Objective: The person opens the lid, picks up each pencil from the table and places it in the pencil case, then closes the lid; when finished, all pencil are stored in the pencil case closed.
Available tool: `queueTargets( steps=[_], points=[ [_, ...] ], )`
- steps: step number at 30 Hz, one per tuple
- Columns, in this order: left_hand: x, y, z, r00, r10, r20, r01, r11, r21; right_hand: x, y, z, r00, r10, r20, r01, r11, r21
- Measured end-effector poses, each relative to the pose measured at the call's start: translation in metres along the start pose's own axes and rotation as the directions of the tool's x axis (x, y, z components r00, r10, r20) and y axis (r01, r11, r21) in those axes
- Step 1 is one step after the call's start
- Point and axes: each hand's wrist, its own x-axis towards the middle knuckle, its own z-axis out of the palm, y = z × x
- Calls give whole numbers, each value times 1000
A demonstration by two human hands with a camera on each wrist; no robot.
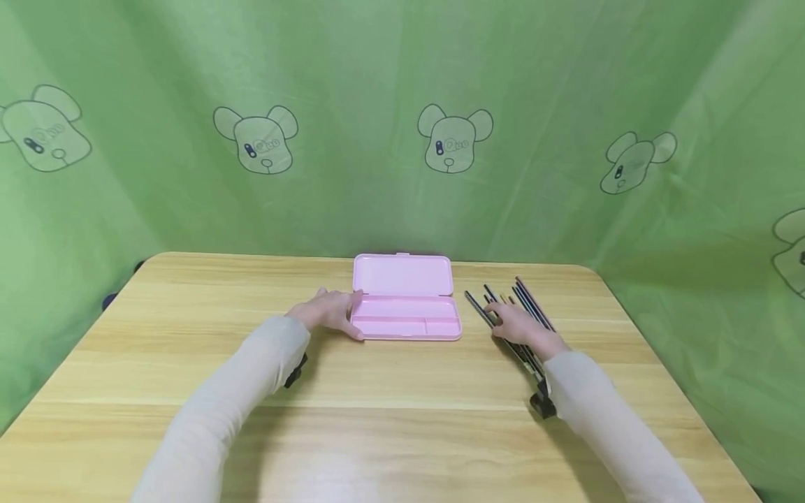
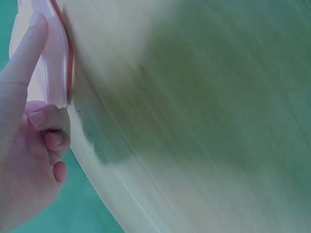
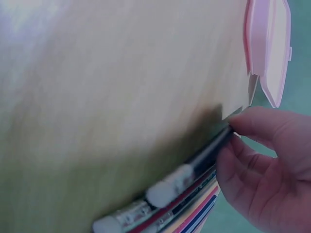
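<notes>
A pink pencil case lies on the table with its lid folded back; its divided tray shows no contents. My left hand holds the case's left end, thumb along the near edge. In the left wrist view the thumb lies against the pink case, while the other fingers curl beside its corner. To the right of the case, my right hand is over a bundle of pencils. The right wrist view shows thumb and fingers pinching a dark pencil with a white end. Part of the bundle is hidden under that hand.
The wooden table has a light grain and rounded far corners. A green curtain printed with bear heads hangs behind it and at the sides. Dark objects show past the table's left edge.
</notes>
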Motion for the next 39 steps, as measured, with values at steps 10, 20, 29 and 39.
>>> queueTargets(
  steps=[10, 20, 29, 39],
  points=[
    [2, 0, 0, 999, 23, 25, -23, 999, -26, 2, -2, -11, 995, -41, -96, 48, 996, 73],
    [-1, -2, 0, 998, 25, 51, -18, 990, -137, 16, -10, -10, 986, -156, -60, 164, 972, 169],
    [0, -2, -2, 997, 2, 74, 10, 987, -159, 39, -33, 1, 971, -210, -112, 227, 958, 175],
    [1, 2, -5, 995, -27, 93, 40, 990, -136, 57, -61, 20, 960, -259, -103, 276, 936, 217]
  ],
)
